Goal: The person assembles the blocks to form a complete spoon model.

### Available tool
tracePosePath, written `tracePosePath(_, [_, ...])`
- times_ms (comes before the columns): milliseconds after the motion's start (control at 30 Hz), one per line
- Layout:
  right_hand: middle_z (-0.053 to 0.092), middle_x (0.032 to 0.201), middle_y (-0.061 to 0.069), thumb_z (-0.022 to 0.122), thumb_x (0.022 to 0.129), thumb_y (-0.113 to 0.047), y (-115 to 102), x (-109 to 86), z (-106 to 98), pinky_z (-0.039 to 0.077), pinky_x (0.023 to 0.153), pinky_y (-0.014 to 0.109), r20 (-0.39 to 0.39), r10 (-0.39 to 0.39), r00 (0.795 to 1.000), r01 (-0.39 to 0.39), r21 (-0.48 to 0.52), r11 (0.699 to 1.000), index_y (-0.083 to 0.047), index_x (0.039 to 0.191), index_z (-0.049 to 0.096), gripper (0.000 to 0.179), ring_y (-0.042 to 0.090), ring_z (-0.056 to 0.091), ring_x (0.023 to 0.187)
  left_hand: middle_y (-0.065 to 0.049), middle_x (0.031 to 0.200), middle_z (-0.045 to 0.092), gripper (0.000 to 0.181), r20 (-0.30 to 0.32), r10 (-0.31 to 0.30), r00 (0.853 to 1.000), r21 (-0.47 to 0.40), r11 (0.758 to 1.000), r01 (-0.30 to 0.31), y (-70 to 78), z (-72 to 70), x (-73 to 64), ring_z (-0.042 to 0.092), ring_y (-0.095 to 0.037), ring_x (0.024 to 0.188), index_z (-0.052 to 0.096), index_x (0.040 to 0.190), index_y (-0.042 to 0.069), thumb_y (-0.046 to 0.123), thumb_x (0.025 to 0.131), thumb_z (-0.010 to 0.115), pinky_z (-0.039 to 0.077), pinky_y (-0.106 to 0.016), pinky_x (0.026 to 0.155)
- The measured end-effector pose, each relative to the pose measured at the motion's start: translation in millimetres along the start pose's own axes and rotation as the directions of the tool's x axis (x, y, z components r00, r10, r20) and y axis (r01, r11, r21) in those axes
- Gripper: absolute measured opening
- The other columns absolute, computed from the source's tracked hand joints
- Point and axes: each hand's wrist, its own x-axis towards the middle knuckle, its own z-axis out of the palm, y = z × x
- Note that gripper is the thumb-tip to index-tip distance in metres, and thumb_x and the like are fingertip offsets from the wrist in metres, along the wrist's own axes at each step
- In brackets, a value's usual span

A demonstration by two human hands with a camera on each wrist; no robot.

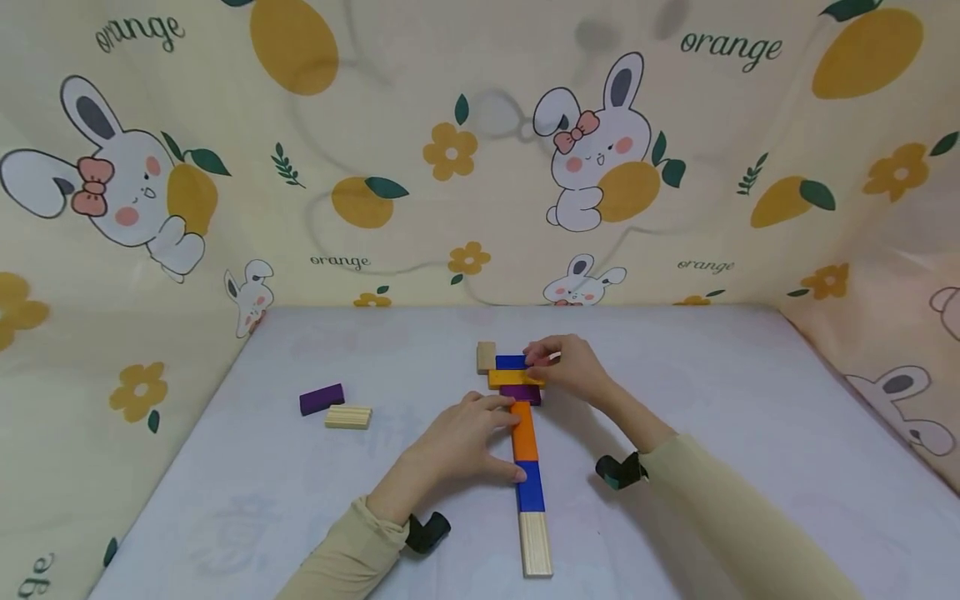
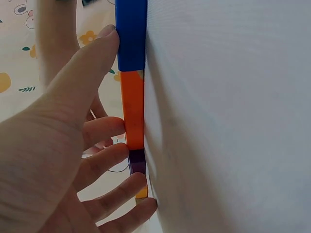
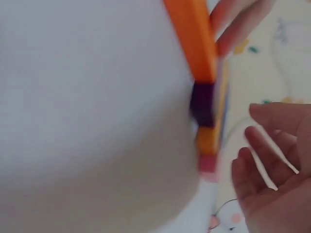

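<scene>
A row of wooden blocks runs away from me: a plain block (image 1: pixel 536 545), a blue block (image 1: pixel 531 487) and an orange block (image 1: pixel 526 433) lie end to end. Beyond them, a purple block (image 1: pixel 521 393), a yellow block (image 1: pixel 505 378) and another blue block (image 1: pixel 510 362) lie crosswise. My left hand (image 1: pixel 468 440) rests its thumb against the nearer blue block, its spread fingers along the orange and purple ones. At the far end hovers my right hand (image 1: pixel 567 367), fingers loosely bent beside the crosswise blocks; the right wrist view shows a blurred pink block (image 3: pixel 209 164) near it.
A plain block (image 1: pixel 486 357) stands at the far left end of the crosswise blocks. Off to the left lie a loose purple block (image 1: pixel 322 399) and a ridged plain block (image 1: pixel 348 417). A patterned cloth (image 1: pixel 420 225) rises behind the white table (image 1: pixel 247 467).
</scene>
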Motion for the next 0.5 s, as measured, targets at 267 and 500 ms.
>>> tracePosePath(267, [0.063,0.126,0.007,0.079,0.085,-0.021,-10.2,-54.5,-4.5,0.052,0.088,0.043,0.092,-0.116,0.989,0.130,-0.156,0.979,-0.012,0.102,0.076,0.020,0.030,0.055,0.116,0.000,0.148,0.045,0.078,-0.002,-0.009,1.000,-0.018,1.000,0.009,-1.5,2.1,0.6,0.040,-0.036,0.134,0.062,0.136,0.024,0.070,0.074,0.071,0.038,-0.055,0.103])
tracePosePath(500, [0.056,0.137,0.003,0.088,0.073,-0.033,-8.3,-81.2,-1.3,0.050,0.091,0.048,0.159,-0.089,0.983,0.118,-0.186,0.975,-0.019,0.108,0.075,0.039,0.031,0.050,0.123,0.001,0.148,0.046,0.078,-0.009,-0.019,1.000,-0.028,0.999,0.019,-1.3,3.4,-0.1,0.040,-0.033,0.134,0.062,0.136,0.024,0.069,0.073,0.072,0.038,-0.054,0.104])
